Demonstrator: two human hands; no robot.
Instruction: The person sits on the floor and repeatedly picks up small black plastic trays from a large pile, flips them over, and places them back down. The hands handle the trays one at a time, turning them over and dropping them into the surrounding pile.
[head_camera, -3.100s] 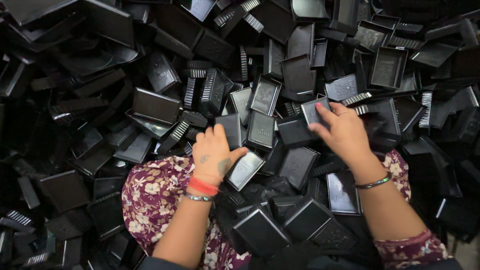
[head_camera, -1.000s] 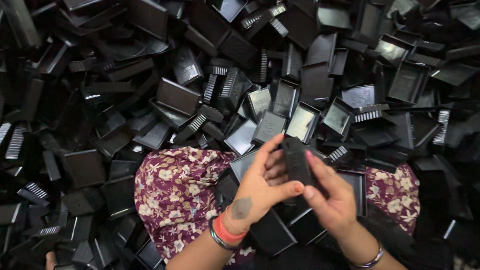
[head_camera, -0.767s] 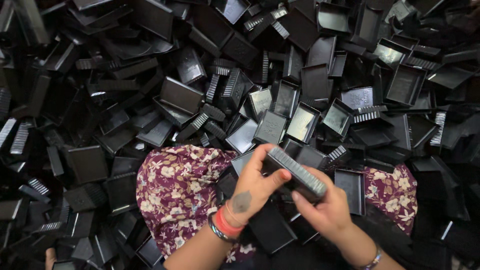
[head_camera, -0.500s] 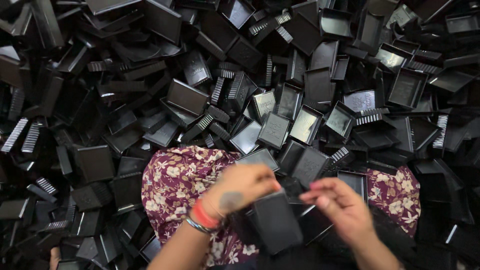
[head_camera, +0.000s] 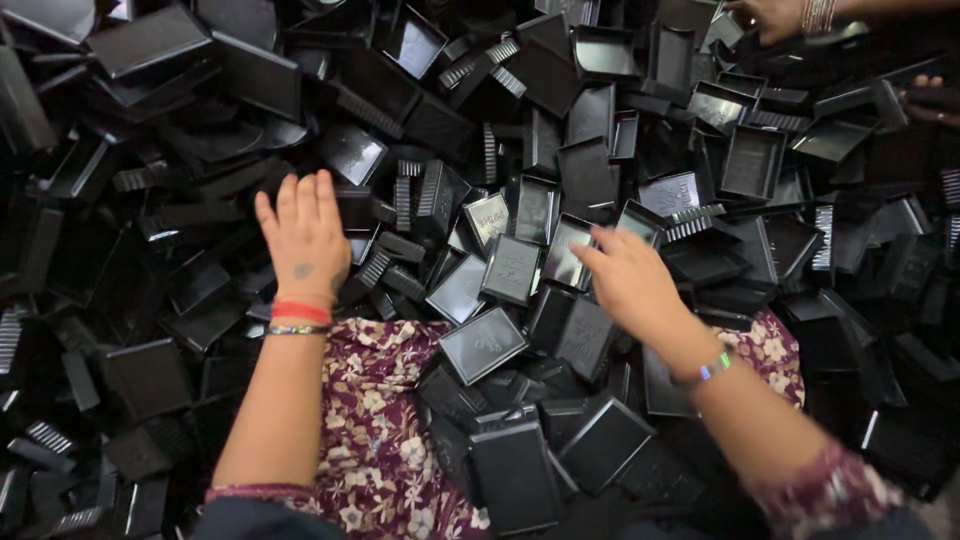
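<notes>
A person's two bare hands reach out over a deep heap of black plastic trays (head_camera: 520, 130) that fills the view from edge to edge. The left hand (head_camera: 303, 238) lies flat, palm down, on the trays to the left of the heap's middle, its fingers (head_camera: 300, 195) spread and released, gripping nothing; a red band (head_camera: 301, 312) and a thin bangle (head_camera: 296, 329) circle that wrist. The right hand (head_camera: 632, 282) stretches toward a cluster of small square trays near the middle, its fingers (head_camera: 592, 258) loosely curled just above one shiny tray (head_camera: 566, 255); whether they touch it cannot be told, and they hold nothing. A beaded bracelet (head_camera: 712, 368) sits on the right wrist. Between the forearms, a maroon flowered cloth (head_camera: 375, 420) covers the person's lap, with loose trays lying on it, among them a square one (head_camera: 483, 344) face up and a larger lidded box (head_camera: 515, 475) lower down. Ribbed comb-like pieces (head_camera: 688, 222) stick out of the pile here and there. At the top right corner another person's hand (head_camera: 775, 15) with bangles works at the far edge of the heap.
</notes>
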